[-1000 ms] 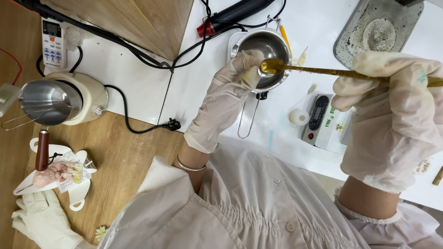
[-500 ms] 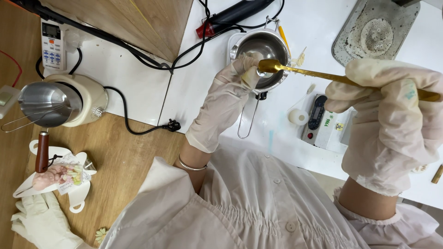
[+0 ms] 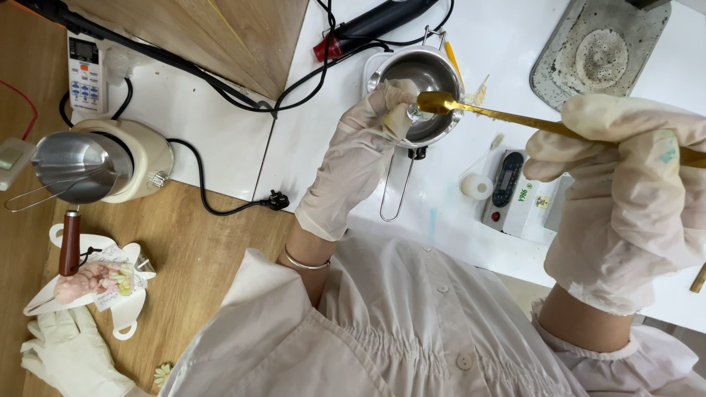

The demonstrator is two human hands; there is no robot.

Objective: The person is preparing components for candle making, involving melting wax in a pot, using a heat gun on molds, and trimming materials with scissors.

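Upper centre of the frame: gloved left hand [image 3: 365, 151], fingers curled and pinched on a small object at the bowl of a gold spoon [image 3: 443, 102], over a small steel pot [image 3: 421, 77] on the white table [image 3: 323, 132]. Right of the frame: gloved right hand [image 3: 625, 198], fist closed around the spoon's long handle. Below the handle: a small grey digital device [image 3: 515, 192] and a white roll [image 3: 476, 186].

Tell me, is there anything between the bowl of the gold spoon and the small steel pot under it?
Nothing visible apart from the left hand: its fingertips reach in by the gold spoon bowl, over the steel pot. The right hand holds the handle off to the side.
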